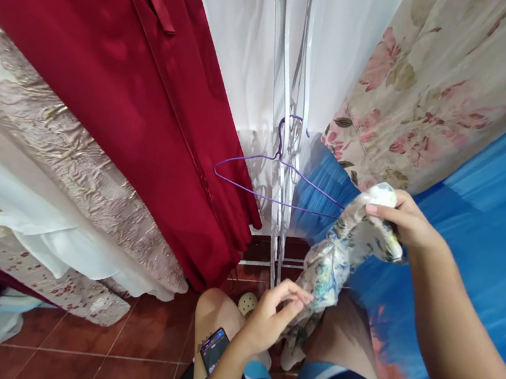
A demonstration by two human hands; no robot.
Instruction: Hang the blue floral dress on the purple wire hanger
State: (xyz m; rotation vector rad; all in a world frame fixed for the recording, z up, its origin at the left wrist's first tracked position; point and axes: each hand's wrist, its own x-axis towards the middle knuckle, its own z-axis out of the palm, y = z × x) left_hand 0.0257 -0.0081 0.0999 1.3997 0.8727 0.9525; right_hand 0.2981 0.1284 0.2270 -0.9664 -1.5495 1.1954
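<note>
In the head view, below the thin purple wire hanger, a sheer white floral-patterned cloth is met by the left hand; whether it is pinched there cannot be told. Right of the hanger, it is clamped by the right hand. Behind the hanger, a glossy white metal rack is seen.

Cannot see one end of purple hanger, covered by patterned garment. Cannot see some fingers of right hand, behind same garment. Cannot read phone screen: too small, partly behind left forearm. Cannot follow red fabric past top edge.
</note>
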